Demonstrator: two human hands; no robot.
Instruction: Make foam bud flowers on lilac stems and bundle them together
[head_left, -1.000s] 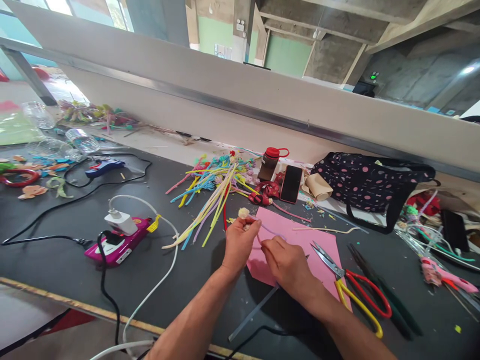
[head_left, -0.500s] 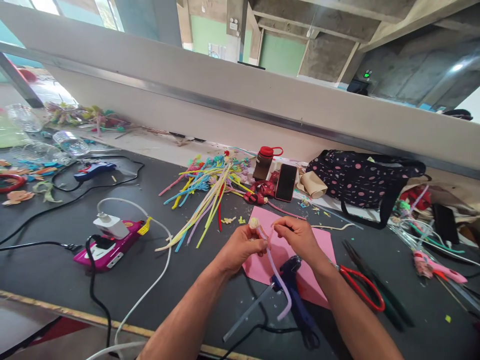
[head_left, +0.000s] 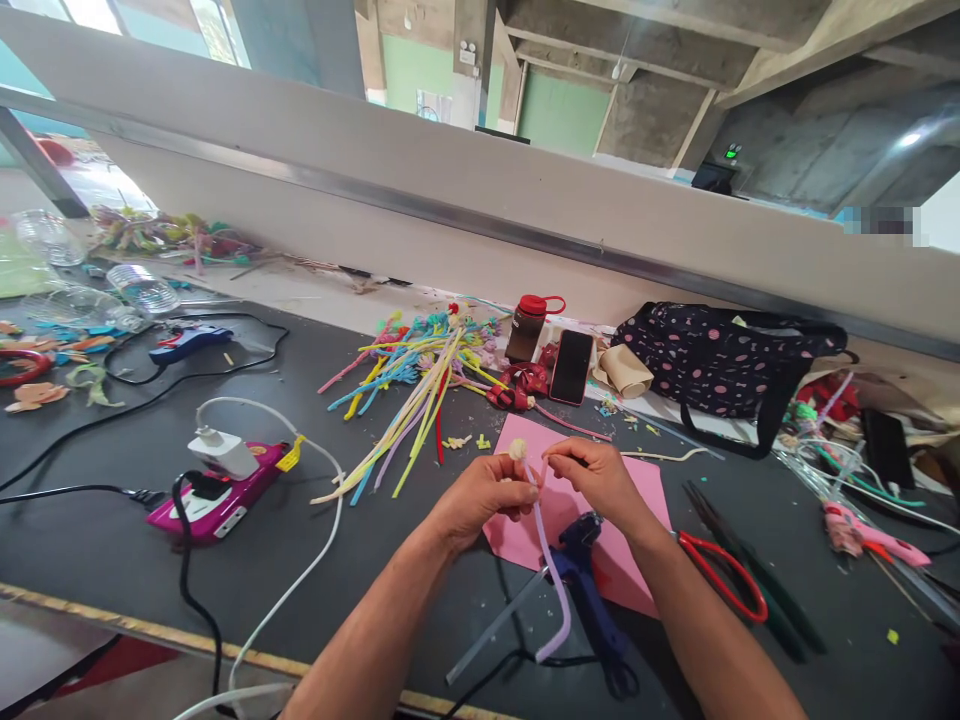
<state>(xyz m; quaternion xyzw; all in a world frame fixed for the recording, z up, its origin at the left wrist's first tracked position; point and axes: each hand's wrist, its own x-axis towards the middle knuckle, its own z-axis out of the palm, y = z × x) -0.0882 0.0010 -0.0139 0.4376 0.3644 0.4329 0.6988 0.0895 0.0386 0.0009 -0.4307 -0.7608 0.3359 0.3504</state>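
My left hand [head_left: 484, 497] is closed in a pinch on a lilac pipe cleaner [head_left: 553, 580], whose bent lower end hangs down. A cream-coloured flower-like head [head_left: 517, 449] tops it, just above my fingers. My right hand [head_left: 592, 478] pinches the end of a thin pink strip [head_left: 545, 463], perhaps a pipe cleaner, that runs toward the left fingertips; where it meets the stem is too small to make out. Below both hands a dark blue glue gun [head_left: 589, 575] lies partly on a pink sheet [head_left: 641, 490], a clear glue stick [head_left: 495, 625] poking from its back.
Red-handled scissors [head_left: 724, 575] lie right of my right forearm. A heap of coloured pipe cleaners [head_left: 420, 390] spreads ahead. Behind stand a red-lidded bottle [head_left: 527, 328], a phone [head_left: 571, 366] and a patterned bag [head_left: 727, 365]. A purple power strip [head_left: 225, 500] with cables sits at left.
The flower-like head has shifted slightly right and turned, and the stem's lower end has swung left. Both hands keep nearly the same place and their pinches.
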